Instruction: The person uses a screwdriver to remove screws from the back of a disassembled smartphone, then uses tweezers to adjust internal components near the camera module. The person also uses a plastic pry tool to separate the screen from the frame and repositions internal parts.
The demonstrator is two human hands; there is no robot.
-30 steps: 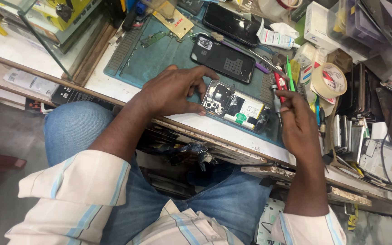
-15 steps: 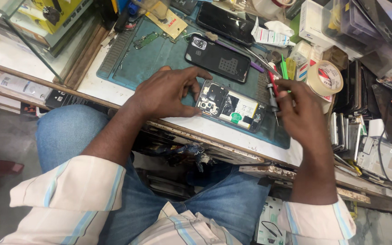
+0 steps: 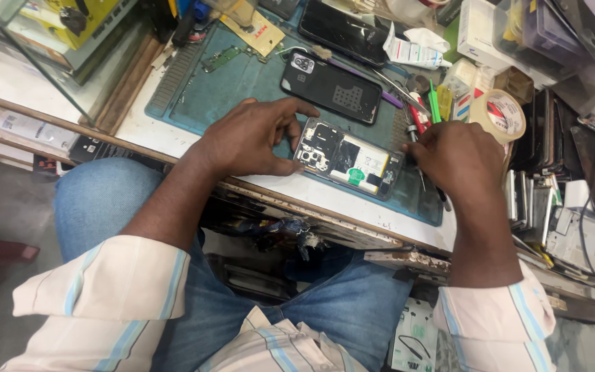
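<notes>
— Cluttered workbench (image 3: 173, 134), seen from the head camera; a teal mat (image 3: 242, 89) covers its middle, with boxes and loose parts crowded round the edges.

— And what lies on that mat?

— An opened phone (image 3: 349, 160), back off, its board and battery showing; it sits at the mat's near edge, just above the person's lap. A black phone back cover (image 3: 332, 87) lies beyond it, apart; a roll of tape (image 3: 500, 114) stands to the right.

— How are the hands placed?

— Left hand (image 3: 246, 141) pinches the opened phone's left end, thumb at its near corner, forefinger curled over its far corner; the remaining fingers are bent in behind. Right hand (image 3: 459, 162) is at the phone's right end; fingers curled together round a thin tool (image 3: 421, 180), whose tip I cannot make out.
</notes>
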